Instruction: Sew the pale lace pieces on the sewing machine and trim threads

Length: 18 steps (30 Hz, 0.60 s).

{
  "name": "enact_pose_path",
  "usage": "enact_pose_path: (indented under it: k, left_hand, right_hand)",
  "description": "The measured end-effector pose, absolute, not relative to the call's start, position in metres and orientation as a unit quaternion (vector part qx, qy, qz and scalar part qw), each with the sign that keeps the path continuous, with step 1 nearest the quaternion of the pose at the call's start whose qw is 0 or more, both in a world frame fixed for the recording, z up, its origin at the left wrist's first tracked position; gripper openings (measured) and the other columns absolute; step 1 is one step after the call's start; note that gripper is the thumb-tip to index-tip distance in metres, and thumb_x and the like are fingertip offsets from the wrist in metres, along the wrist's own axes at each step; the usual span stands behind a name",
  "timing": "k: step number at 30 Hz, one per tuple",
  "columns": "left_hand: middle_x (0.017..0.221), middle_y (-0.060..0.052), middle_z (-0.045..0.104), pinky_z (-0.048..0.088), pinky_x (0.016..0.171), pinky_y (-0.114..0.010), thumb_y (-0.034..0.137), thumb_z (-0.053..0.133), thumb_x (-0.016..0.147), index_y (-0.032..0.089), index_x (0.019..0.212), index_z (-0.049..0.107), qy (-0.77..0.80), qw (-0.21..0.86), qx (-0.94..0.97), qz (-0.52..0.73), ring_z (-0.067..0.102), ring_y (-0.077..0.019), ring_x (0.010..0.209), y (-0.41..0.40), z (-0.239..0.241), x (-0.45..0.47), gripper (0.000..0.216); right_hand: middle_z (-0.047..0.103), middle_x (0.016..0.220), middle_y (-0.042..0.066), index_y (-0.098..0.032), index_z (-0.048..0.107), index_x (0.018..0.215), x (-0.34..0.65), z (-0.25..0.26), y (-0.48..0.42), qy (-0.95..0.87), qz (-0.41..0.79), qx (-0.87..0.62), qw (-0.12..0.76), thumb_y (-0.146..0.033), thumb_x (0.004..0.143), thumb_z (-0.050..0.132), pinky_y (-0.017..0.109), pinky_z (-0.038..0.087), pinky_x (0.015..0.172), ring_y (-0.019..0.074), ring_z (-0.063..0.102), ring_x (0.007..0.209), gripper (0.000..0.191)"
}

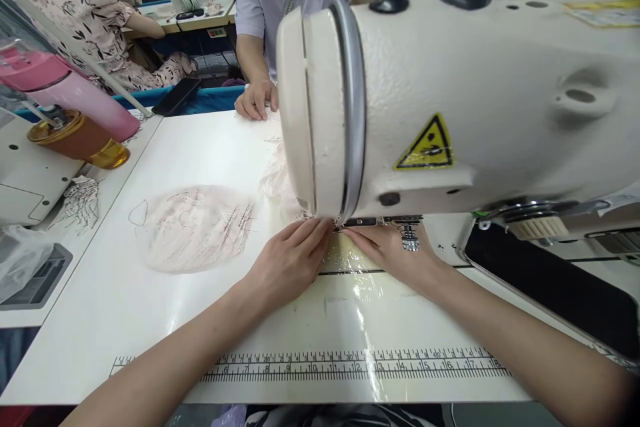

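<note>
A cream sewing machine [440, 100] fills the right half of the view, its head overhanging the needle area. My left hand [297, 253] is at the left of the presser foot, fingers together and bent down onto pale sheer fabric [277, 170]. From the right, my right hand [393, 247] reaches under the head, thumb and fingers closed at the fabric's edge; the machine partly covers its fingertips. The cloth between my hands is mostly hidden. A separate round pale fabric piece [197, 230] with dark red loose threads lies left of my left hand.
Across the table, a co-worker's hand [257, 99] rests by the fabric's far end. A black phone [550, 287] lies right of my right forearm. At left stand a pink bottle [75, 90] and an amber cup [83, 140]. A printed ruler [320, 368] runs along the front edge.
</note>
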<state>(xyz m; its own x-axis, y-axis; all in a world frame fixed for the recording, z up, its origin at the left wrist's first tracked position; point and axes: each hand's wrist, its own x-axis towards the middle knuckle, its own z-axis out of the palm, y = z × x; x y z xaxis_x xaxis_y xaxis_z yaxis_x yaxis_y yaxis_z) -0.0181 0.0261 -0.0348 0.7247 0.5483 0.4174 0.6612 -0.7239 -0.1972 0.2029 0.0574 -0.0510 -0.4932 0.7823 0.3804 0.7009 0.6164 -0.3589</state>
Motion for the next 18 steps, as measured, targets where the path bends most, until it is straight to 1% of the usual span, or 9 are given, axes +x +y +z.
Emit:
enact_pose_path:
  k: [2,5,8,11,15,18]
  left_hand:
    - [0.117,-0.015,0.069,0.054,0.094,-0.037,0.014,0.046,0.094,0.004,0.12,0.059,-0.349,0.157,-0.908,-0.168,0.065,-0.025,0.109,0.026,-0.035,-0.018,0.031]
    - [0.116,-0.016,0.068,0.053,0.095,-0.04,0.019,0.044,0.094,0.004,0.123,0.057,-0.383,0.11,-0.903,-0.161,0.065,-0.0263,0.108,0.027,-0.034,-0.018,0.035]
    - [0.116,-0.012,0.068,0.052,0.098,-0.041,0.021,0.044,0.094,0.007,0.125,0.056,-0.391,0.085,-0.903,-0.157,0.066,-0.0246,0.105,0.028,-0.032,-0.019,0.036]
    - [0.114,-0.01,0.07,0.053,0.096,-0.04,0.021,0.044,0.094,0.009,0.122,0.058,-0.389,0.086,-0.904,-0.155,0.068,-0.0228,0.099,0.028,-0.031,-0.019,0.034]
    - [0.112,-0.01,0.07,0.052,0.097,-0.04,0.023,0.043,0.094,0.008,0.121,0.06,-0.39,0.086,-0.903,-0.155,0.067,-0.0229,0.1,0.029,-0.03,-0.019,0.034]
    - [0.115,-0.01,0.069,0.05,0.1,-0.041,0.023,0.043,0.094,0.008,0.122,0.059,-0.395,0.082,-0.903,-0.15,0.066,-0.0237,0.103,0.029,-0.031,-0.019,0.036]
  right_hand:
    - [0.075,0.094,0.0,-0.033,0.072,0.108,0.202,-0.051,0.055,-0.869,0.067,-0.423,0.249,-0.036,0.097,0.048,0.035,0.051,0.078,0.0193,0.068,0.083,0.026]
    - [0.076,0.091,0.0,-0.03,0.071,0.109,0.2,-0.049,0.051,-0.878,0.066,-0.409,0.239,-0.038,0.095,0.052,0.032,0.051,0.075,0.0182,0.068,0.083,0.025]
    - [0.076,0.09,-0.001,-0.028,0.07,0.11,0.2,-0.047,0.049,-0.877,0.064,-0.408,0.246,-0.039,0.097,0.049,0.031,0.05,0.069,0.0174,0.069,0.08,0.028]
    - [0.076,0.09,-0.002,-0.028,0.07,0.112,0.2,-0.045,0.049,-0.879,0.06,-0.403,0.249,-0.04,0.099,0.045,0.031,0.049,0.066,0.0168,0.069,0.075,0.03]
    - [0.076,0.088,-0.002,-0.029,0.07,0.11,0.199,-0.042,0.049,-0.88,0.048,-0.401,0.251,-0.04,0.1,0.04,0.033,0.051,0.072,0.0181,0.069,0.08,0.033]
    - [0.076,0.09,-0.001,-0.03,0.07,0.108,0.198,-0.04,0.049,-0.881,0.034,-0.402,0.247,-0.039,0.1,0.041,0.034,0.051,0.078,0.0189,0.069,0.085,0.032]
